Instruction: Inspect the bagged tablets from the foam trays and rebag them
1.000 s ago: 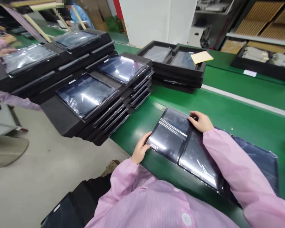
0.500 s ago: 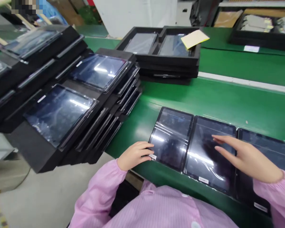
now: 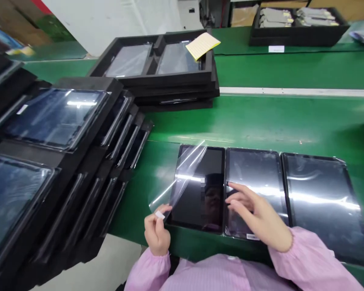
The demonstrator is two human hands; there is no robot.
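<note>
Three dark glass screens lie side by side on the green bench top. My left hand point(image 3: 157, 232) pinches a clear protective film point(image 3: 182, 178) by its white tab point(image 3: 159, 214). The film is partly lifted from the left screen point(image 3: 204, 194), whose bared glass is glossy and reflective. Over the middle screen point(image 3: 255, 169) hovers my right hand point(image 3: 251, 212), fingers apart and holding nothing; whether a fingertip touches the glass I cannot tell. A film with a white label still covers that screen's surface. To the right lies the third screen point(image 3: 321, 202).
Stacked black foam trays point(image 3: 87, 157) with film-covered screens stand at the left. Behind them, another black tray stack point(image 3: 170, 81) carries a yellow paper pad point(image 3: 203, 45). A black box point(image 3: 294, 36) of grey parts sits far back. A white strip point(image 3: 291, 92) crosses the bench.
My left hand has taken the left screen's film by the tab and lifted part of it. My right hand stays open above the middle screen. The camera view has turned right.
</note>
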